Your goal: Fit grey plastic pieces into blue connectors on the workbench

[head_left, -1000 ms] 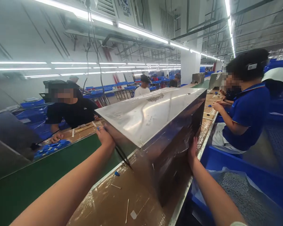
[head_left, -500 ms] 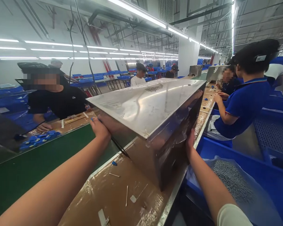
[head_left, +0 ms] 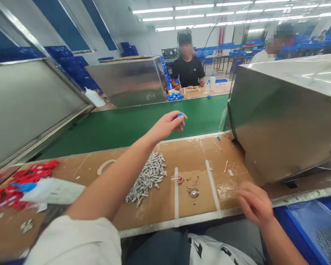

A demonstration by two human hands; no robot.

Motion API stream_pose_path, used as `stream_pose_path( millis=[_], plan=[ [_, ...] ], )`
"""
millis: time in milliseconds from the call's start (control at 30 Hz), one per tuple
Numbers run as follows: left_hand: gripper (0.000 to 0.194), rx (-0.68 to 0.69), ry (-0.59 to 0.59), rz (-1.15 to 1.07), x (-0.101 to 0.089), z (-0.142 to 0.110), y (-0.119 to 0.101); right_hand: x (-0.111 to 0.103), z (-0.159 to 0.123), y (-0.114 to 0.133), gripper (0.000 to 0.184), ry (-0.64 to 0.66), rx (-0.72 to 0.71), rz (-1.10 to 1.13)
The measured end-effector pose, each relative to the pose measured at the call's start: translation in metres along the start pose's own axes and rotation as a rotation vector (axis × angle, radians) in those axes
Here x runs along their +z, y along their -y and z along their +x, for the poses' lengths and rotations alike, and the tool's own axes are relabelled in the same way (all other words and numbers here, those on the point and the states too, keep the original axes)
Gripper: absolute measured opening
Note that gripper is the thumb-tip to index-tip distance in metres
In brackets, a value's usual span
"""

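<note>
My left hand [head_left: 169, 124] is over the green belt, fingers curled around a small blue piece [head_left: 180, 115] whose kind I cannot make out. Blurred, my right hand [head_left: 256, 202] hangs above the bench's front edge, left of the large metal box [head_left: 287, 121]; its finger pose is unclear. Below my left forearm lies a heap of small grey parts [head_left: 151, 173]. Between two white tape strips on the brown bench top [head_left: 193, 147] sit a small round metal dish [head_left: 194, 193] and a pinkish ring-shaped thing [head_left: 179, 179].
A green belt [head_left: 121, 127] runs behind the bench. Red parts [head_left: 35, 173] and a white bag [head_left: 56, 191] lie left. Cotton swabs [head_left: 225, 166] and a blue bit [head_left: 219, 138] lie near the box. A blue bin [head_left: 306, 235] stands right. A person [head_left: 188, 70] sits opposite.
Both my hands have come off the metal box, which now stands at the right. My view has swung left, showing the grey parts, red parts and dish.
</note>
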State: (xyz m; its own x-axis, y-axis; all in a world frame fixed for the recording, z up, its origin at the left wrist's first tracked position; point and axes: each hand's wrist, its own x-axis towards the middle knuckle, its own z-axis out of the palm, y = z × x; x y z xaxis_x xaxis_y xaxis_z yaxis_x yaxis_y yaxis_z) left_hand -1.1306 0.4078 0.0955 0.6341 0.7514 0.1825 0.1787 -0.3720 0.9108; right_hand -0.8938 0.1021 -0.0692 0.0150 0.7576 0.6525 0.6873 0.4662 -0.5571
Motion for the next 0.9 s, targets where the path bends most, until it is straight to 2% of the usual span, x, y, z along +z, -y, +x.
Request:
stream_pose_path(
  millis=[67,133,167,233,300,367,467,600,700,800,900],
  plan=[
    [0.028,-0.063,-0.161,-0.135,-0.010,-0.073,0.034,0.023,0.018,0.004,0.023,0.096,0.037,-0.026],
    [0.033,-0.160,-0.347,-0.218,-0.005,-0.140,0.073,0.047,0.041,0.001,0.025,0.242,0.124,-0.060],
    [0.035,-0.202,-0.400,-0.179,0.000,-0.169,0.090,0.057,0.052,-0.003,0.027,0.322,0.146,-0.073],
    [0.031,-0.251,-0.408,0.103,0.012,-0.216,0.118,0.075,0.071,-0.009,0.031,0.455,0.141,-0.085],
    [0.027,-0.210,-0.360,0.488,0.022,-0.242,0.133,0.087,0.088,-0.013,0.034,0.524,0.117,-0.076],
    [0.031,-0.112,-0.280,0.821,0.028,-0.249,0.138,0.096,0.102,-0.015,0.038,0.562,0.091,-0.042],
    [0.040,0.019,-0.160,1.070,0.032,-0.236,0.143,0.110,0.122,-0.018,0.043,0.619,0.079,0.005],
    [0.023,0.121,-0.094,1.121,0.031,-0.211,0.159,0.125,0.133,-0.027,0.044,0.635,0.154,0.016],
    [0.015,0.180,-0.061,1.098,0.020,-0.204,0.171,0.130,0.129,-0.035,0.043,0.635,0.193,0.049],
    [0.010,0.215,-0.032,1.133,0.004,-0.210,0.169,0.141,0.131,-0.039,0.038,0.658,0.165,0.079],
    [0.019,0.189,-0.095,1.098,-0.003,-0.229,0.155,0.167,0.151,-0.033,0.028,0.716,0.083,0.069]
  ],
)
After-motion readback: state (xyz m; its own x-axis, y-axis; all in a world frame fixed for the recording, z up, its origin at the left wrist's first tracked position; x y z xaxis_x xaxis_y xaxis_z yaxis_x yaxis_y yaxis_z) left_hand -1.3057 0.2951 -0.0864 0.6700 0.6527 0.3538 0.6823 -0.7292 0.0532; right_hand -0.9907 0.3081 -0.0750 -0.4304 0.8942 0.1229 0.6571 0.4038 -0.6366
